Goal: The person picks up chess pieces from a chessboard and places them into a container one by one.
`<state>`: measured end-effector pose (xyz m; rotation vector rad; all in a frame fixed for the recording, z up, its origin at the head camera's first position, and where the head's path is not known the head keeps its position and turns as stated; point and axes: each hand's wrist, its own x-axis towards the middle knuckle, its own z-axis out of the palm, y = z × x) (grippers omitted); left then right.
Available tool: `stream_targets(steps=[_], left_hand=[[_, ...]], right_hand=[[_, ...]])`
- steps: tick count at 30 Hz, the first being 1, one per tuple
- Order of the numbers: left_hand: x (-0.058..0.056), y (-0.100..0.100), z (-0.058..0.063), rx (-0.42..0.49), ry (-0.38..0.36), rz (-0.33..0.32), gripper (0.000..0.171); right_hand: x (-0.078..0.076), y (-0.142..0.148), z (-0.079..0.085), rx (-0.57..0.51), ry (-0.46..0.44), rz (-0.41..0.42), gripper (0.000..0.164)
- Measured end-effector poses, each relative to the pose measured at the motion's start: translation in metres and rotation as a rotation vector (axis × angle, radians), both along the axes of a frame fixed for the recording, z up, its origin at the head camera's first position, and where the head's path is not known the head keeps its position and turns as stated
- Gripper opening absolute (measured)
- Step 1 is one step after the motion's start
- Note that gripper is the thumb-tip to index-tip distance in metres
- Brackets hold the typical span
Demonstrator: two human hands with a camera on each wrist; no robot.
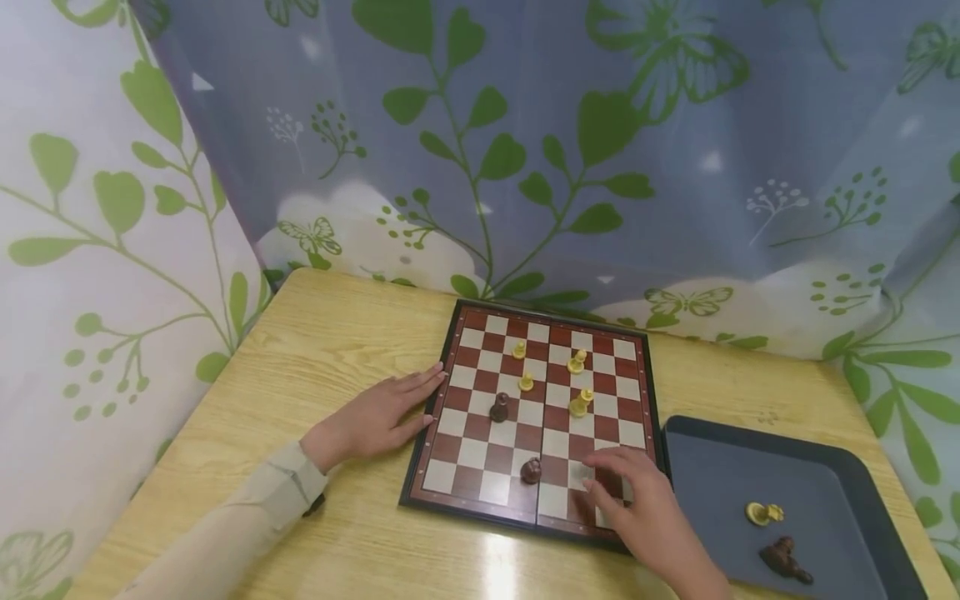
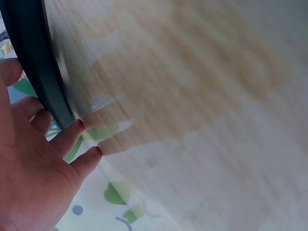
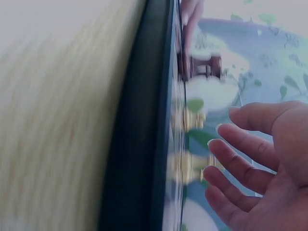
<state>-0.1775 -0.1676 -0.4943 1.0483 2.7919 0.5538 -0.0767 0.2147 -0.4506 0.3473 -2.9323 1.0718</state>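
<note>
A brown-and-white chessboard (image 1: 472, 454) with a dark rim lies on the wooden table. My left hand (image 1: 382, 417) rests at its left side, fingers spread, fingertips touching the rim; the left wrist view shows the same hand (image 2: 43, 163) against the board's edge (image 2: 43, 62). Over the lower right squares hovers my right hand (image 1: 641, 504), fingers loosely bent and holding nothing. Nearest to it is a dark chess piece (image 1: 531, 470). Another dark piece (image 1: 499, 407) stands farther up. Two gold pawns (image 1: 527, 382) and two taller gold pieces (image 1: 581, 403) stand beyond.
Right of the board sits a dark tray (image 1: 742, 446). In it are a gold chess piece (image 1: 763, 513) and a dark piece (image 1: 783, 558) lying on its side. A small dark object (image 1: 315, 505) shows beside the left sleeve. A patterned curtain (image 1: 525, 150) hangs behind the table.
</note>
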Motion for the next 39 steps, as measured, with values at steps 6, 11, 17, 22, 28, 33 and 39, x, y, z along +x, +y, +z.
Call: stream_targets(steps=[6, 11, 17, 22, 28, 33, 39], left_hand=[[0.001, 0.0, 0.0, 0.005, 0.007, -0.002, 0.064], [0.002, 0.0, 0.001, 0.015, 0.014, -0.005, 0.064], [0.002, -0.001, -0.001, 0.007, 0.008, 0.0, 0.064], [0.0, 0.001, 0.0, 0.008, 0.004, 0.004, 0.064], [0.0, 0.001, 0.0, 0.007, 0.0, 0.002, 0.064], [-0.001, 0.001, 0.0, -0.002, 0.0, 0.005, 0.064], [0.001, -0.001, 0.001, -0.002, -0.003, 0.005, 0.064]], right_hand=[[-0.003, -0.026, -0.003, -0.04, -0.059, 0.059, 0.03], [-0.005, -0.041, -0.006, -0.065, -0.057, 0.098, 0.032], [-0.009, -0.051, -0.009, -0.064, -0.091, 0.099, 0.032], [-0.012, -0.051, -0.011, -0.068, -0.069, 0.067, 0.025], [-0.008, -0.051, 0.003, -0.116, -0.02, 0.05, 0.023], [-0.004, -0.045, 0.014, -0.101, 0.111, 0.072, 0.026], [0.0, -0.037, 0.012, -0.072, 0.104, 0.062, 0.025]])
